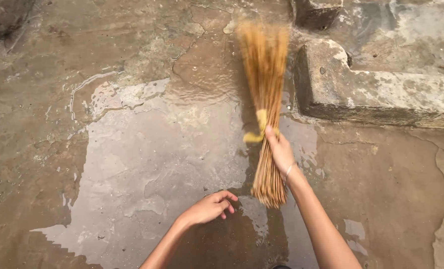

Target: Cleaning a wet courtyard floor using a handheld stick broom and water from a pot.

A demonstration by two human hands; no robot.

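My right hand (281,150) grips a bundle broom of thin tan sticks (266,79) near its middle, just below a yellow tie. The splayed sweeping end points away from me and is blurred over the wet ground; the cut butt end hangs near my wrist. A thin bracelet sits on that wrist. My left hand (209,207) hovers low over the puddle with fingers loosely curled, holding nothing and apart from the broom.
A shallow sheet of water (157,149) covers cracked brown concrete ground. A raised, worn concrete step (381,92) runs along the right, with another block (316,12) behind it. Drier rough ground lies at the left.
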